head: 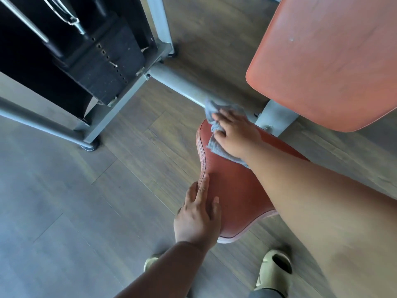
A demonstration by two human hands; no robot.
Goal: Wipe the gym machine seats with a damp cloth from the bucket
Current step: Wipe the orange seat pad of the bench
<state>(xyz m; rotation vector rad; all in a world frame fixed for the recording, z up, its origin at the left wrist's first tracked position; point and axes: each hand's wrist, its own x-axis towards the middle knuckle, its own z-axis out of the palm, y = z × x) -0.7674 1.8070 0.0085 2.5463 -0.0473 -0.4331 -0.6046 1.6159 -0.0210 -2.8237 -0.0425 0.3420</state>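
The red padded seat (234, 190) of a gym machine fills the middle of the view. My right hand (234, 134) presses a crumpled grey-blue cloth (214, 108) onto the seat's far end, with the fingers bent into the fabric. My left hand (197, 216) rests flat on the seat's near left edge, fingers straight. A red backrest pad (326, 61) stands behind the seat at the upper right. No bucket is in view.
The machine's grey steel frame (176, 84) runs across the wooden floor behind the seat. A black weight stack (103, 67) stands at the upper left. My feet in pale slippers (275, 269) are below the seat.
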